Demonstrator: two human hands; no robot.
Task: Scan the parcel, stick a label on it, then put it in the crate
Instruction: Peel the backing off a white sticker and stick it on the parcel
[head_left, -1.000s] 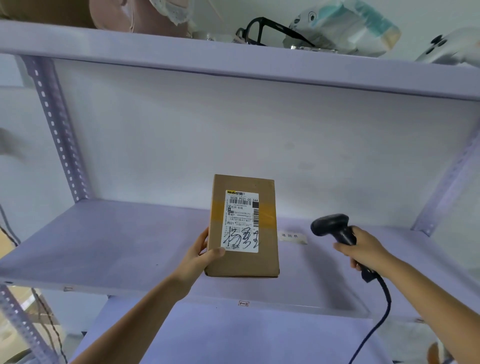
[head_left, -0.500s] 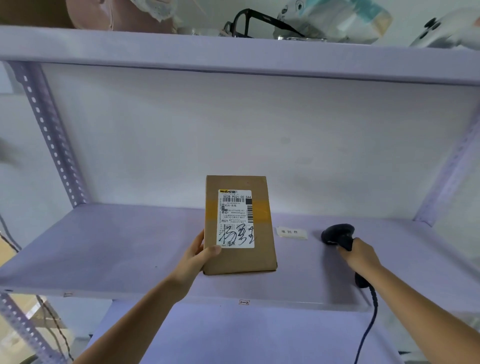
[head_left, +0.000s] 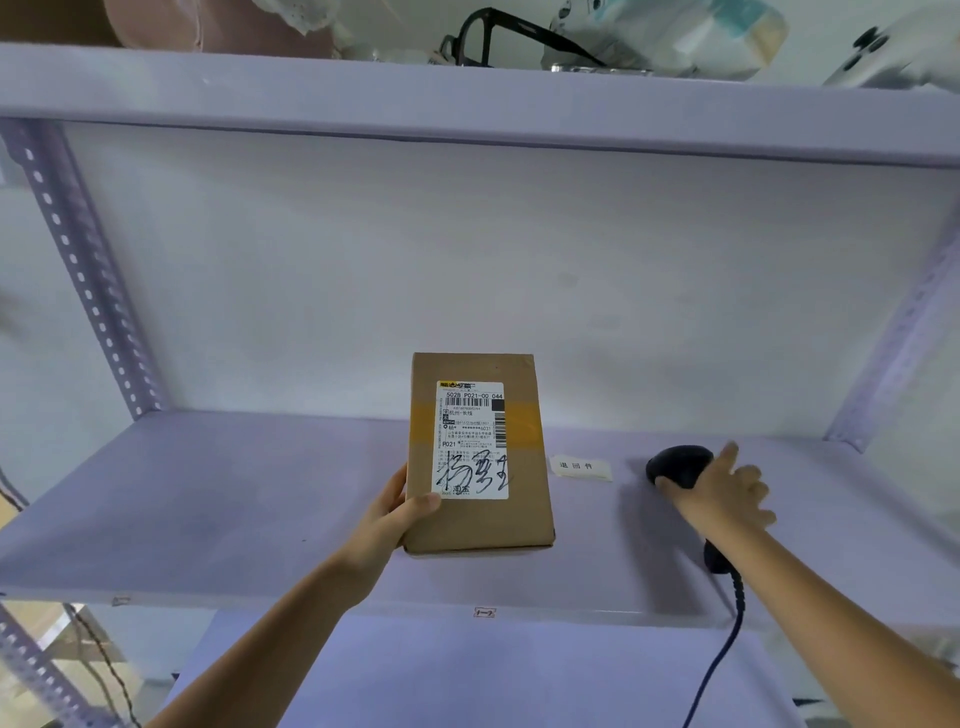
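Head camera view: a person's left hand (head_left: 387, 519) holds a brown cardboard parcel (head_left: 478, 457) upright above the lavender middle shelf (head_left: 208, 504) of a metal rack, thumb pressed on the parcel's front face near its lower left corner and the other fingers hidden behind the box. A white shipping label (head_left: 471, 440) with barcodes, printed text and a scrawled black signature covers much of the parcel's front, and a band of yellowish tape crosses the box behind it. To the right of the parcel, a small white paper tag (head_left: 581, 466) with printed characters lies flat on the shelf. Further right of the parcel, the right hand (head_left: 719, 493) hovers with its fingers spread apart over a black handheld barcode scanner (head_left: 678, 464), which lies on the shelf; whether the palm touches the scanner cannot be told. The scanner's black cable (head_left: 719, 654) trails down over the shelf's front edge. Above the parcel, the upper shelf (head_left: 467, 104) carries black-framed glasses (head_left: 498, 39) among blurred packages.
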